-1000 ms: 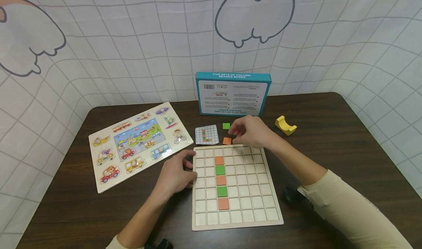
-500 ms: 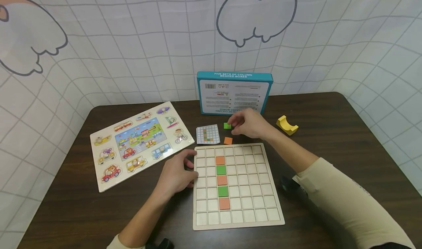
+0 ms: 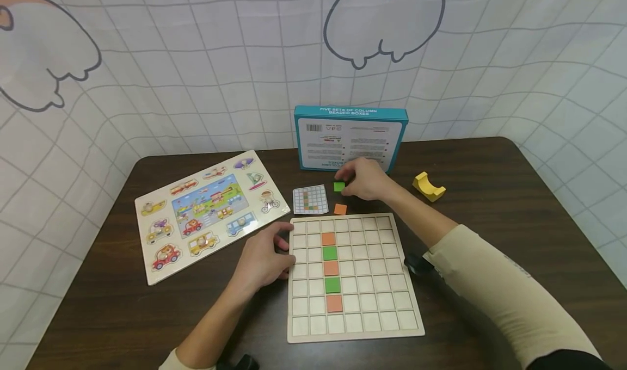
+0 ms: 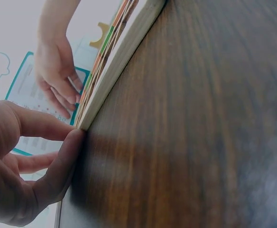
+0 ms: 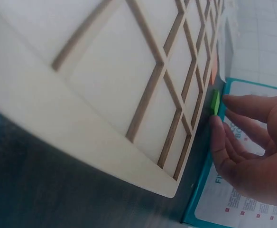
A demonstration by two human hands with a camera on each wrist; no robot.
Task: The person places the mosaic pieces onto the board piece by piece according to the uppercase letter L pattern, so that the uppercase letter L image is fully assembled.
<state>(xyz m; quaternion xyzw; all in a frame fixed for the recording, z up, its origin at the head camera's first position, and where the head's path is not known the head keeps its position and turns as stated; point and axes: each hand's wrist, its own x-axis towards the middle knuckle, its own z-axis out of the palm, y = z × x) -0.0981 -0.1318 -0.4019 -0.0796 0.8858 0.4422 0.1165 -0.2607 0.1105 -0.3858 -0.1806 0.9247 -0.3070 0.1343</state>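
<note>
A wooden grid board [image 3: 369, 302] lies on the table, with a column of alternating orange and green square tiles in its cells. My left hand [image 3: 262, 258] rests its fingertips against the board's left edge, the thumb lower down than the index finger. Beyond the board's far edge, my right hand [image 3: 364, 179] has its thumb and index finger on either side of a loose green tile [image 3: 339, 186]. In the right wrist view the green tile [image 5: 215, 102] sits beside the fingertips, and no firm pinch shows. A loose orange tile [image 3: 340, 209] lies nearer the board.
A small pattern card [image 3: 311, 199] lies left of the loose tiles. Behind them stands a teal and white box [image 3: 350, 141], close to the right hand. A vehicle picture puzzle [image 3: 210, 212] lies at the left, and a curved yellow block [image 3: 428, 187] at the right.
My right hand has moved from near the orange tile, away and slightly left, to the green tile. The left hand stays at the board's edge.
</note>
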